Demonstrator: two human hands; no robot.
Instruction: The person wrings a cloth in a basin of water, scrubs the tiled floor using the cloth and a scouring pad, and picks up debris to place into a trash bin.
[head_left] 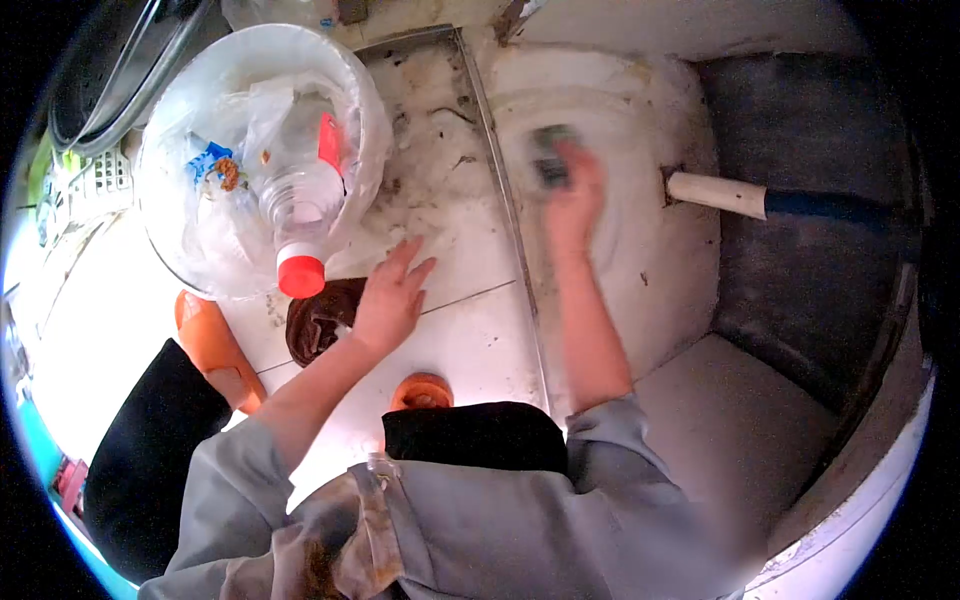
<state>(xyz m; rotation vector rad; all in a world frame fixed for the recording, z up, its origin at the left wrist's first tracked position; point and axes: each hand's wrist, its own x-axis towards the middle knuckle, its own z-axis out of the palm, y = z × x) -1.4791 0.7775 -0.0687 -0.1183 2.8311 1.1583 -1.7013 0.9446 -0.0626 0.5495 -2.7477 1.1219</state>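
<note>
My right hand is closed on a dark green scouring pad, against the stained pale surface on the right. Motion blurs the pad, and faint curved streaks mark the surface around it. My left hand has its fingers spread and holds nothing. It hovers over or rests on the dirty floor tiles; which one I cannot tell. Just beside its wrist lies a crumpled dark brown cloth, partly hidden by the hand.
A white bin lined with a plastic bag stands at upper left, holding a clear bottle with a red cap and scraps. A pale pipe juts out at right. Orange footwear shows below the bin. A metal strip divides the floor.
</note>
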